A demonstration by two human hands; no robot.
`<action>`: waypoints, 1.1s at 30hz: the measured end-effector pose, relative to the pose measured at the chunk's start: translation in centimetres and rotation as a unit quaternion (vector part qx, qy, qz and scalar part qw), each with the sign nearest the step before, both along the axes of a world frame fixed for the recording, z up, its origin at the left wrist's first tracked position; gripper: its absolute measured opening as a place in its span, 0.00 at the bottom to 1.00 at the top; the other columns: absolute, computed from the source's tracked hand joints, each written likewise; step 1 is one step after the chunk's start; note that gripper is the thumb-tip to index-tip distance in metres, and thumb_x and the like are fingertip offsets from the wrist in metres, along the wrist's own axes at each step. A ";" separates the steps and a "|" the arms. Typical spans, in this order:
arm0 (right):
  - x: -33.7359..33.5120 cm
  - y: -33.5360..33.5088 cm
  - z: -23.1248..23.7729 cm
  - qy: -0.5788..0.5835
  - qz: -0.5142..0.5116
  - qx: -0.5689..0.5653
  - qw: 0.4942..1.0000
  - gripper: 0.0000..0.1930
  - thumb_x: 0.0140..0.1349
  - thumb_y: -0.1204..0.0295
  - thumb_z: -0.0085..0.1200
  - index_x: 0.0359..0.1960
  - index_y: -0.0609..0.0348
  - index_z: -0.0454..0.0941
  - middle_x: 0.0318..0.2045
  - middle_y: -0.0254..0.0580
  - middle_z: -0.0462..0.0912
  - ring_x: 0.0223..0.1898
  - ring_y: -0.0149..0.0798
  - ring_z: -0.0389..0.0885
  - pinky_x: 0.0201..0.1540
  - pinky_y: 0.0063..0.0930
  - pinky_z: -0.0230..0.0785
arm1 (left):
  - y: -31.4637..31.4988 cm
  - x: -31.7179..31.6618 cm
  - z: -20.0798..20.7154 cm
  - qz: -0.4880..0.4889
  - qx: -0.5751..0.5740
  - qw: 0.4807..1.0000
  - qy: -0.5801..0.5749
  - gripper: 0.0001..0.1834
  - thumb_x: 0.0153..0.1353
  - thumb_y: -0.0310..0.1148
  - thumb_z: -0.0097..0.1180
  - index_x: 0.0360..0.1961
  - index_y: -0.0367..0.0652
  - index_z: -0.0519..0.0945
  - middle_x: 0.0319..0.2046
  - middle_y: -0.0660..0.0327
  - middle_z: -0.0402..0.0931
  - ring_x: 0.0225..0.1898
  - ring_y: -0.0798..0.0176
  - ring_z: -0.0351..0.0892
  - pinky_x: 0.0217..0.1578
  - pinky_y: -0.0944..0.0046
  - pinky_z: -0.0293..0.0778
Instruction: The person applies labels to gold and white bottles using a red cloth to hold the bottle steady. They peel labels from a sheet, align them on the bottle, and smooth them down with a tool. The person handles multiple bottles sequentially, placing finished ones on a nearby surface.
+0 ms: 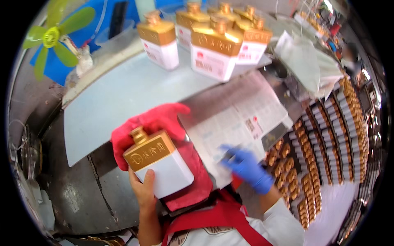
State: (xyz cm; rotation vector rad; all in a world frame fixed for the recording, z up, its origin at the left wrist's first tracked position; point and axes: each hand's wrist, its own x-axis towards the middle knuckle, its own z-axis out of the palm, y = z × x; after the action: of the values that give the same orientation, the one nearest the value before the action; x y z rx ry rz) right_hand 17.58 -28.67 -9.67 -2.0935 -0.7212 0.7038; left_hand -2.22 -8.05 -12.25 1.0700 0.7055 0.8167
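A flat white bottle (170, 174) with a gold shoulder and neck is gripped in my bare left hand (144, 186), fingers around its lower left side. It lies tilted over a red rubber glove (158, 119) and a red cloth pad (197, 180); this bottle's visible face has no printed label. To its right, above a printed paper sheet (221, 127), is my right hand (245, 166) in a blue glove. Its fingers are drawn together around a small dark thing, too blurred to name. A small label (254, 127) with a red mark lies on the paper.
Several gold-topped white bottles (215, 57) with printed labels stand at the far end of the grey board (123, 98). A green fan (51, 37) is at far left. White plastic sheeting (299, 61) hangs at far right, and rows of bottles (332, 131) fill the right side.
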 end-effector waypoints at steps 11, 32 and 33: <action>-5.1 -4.3 -0.3 -0.275 0.140 -0.079 0.948 0.23 0.47 0.62 0.68 0.47 0.48 0.79 0.28 0.42 0.80 0.25 0.43 0.79 0.27 0.30 0.72 | 0.2 0.0 0.3 0.000 0.010 1.000 0.021 0.32 0.56 0.30 0.61 0.60 0.35 0.61 0.49 0.58 0.70 0.48 0.65 0.71 0.51 0.65 0.67; 5.7 -5.1 -0.6 0.092 -0.155 0.029 0.983 0.08 0.54 0.72 0.58 0.32 0.65 0.81 0.20 0.30 0.76 0.21 0.21 0.70 0.24 0.15 0.60 | 0.1 0.3 0.7 0.015 0.013 0.999 -0.029 0.29 0.53 0.27 0.65 0.54 0.36 0.65 0.43 0.57 0.74 0.43 0.67 0.76 0.44 0.67 0.74; 6.4 -5.3 -0.1 0.093 -0.166 0.058 0.980 0.08 0.55 0.72 0.58 0.32 0.65 0.80 0.19 0.29 0.75 0.20 0.21 0.68 0.23 0.15 0.59 | 0.1 0.4 0.9 0.014 0.007 0.999 -0.031 0.30 0.52 0.27 0.65 0.54 0.36 0.65 0.43 0.57 0.74 0.43 0.67 0.76 0.44 0.67 0.74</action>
State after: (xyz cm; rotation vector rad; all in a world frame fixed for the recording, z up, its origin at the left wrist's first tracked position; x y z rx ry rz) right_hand 24.00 -33.92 -9.79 -1.9464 -0.2904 0.6419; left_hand -1.85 -7.96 -11.39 1.0454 0.6642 0.8756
